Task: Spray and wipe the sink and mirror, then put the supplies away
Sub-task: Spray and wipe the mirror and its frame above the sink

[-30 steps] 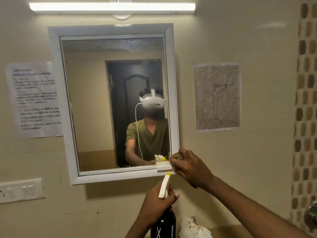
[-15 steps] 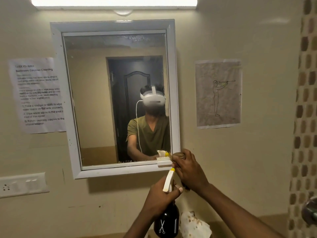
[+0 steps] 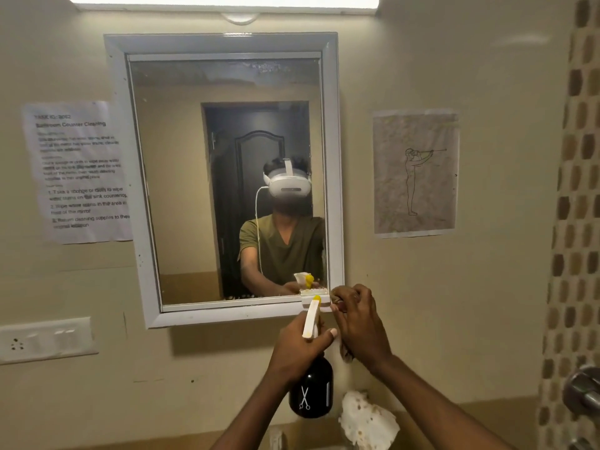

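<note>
A cream-painted bathroom wall is seen under a bright strip light, with a white-framed rectangular mirror mounted at its centre. A printed instruction sheet is taped to the left of it, a line drawing on paper to the right, and a white switch plate sits lower left.

A black spray bottle with a white trigger head and yellow nozzle is gripped at the neck by the left hand, the nozzle pointed up at the mirror's lower right corner. The right hand is clenched around something at that same corner, beside a small white block on the frame; what is held there cannot be made out. A crumpled white cloth with brown spots hangs below the right wrist.

The step in hand is judged to be the mirror's cleaning. It would be done well if the nozzle were drawn back from the glass so that the mist spreads, the spray kept off the paper sheets, and the wiping carried in overlapping passes from the streaked top edge downward, corners included.
</note>
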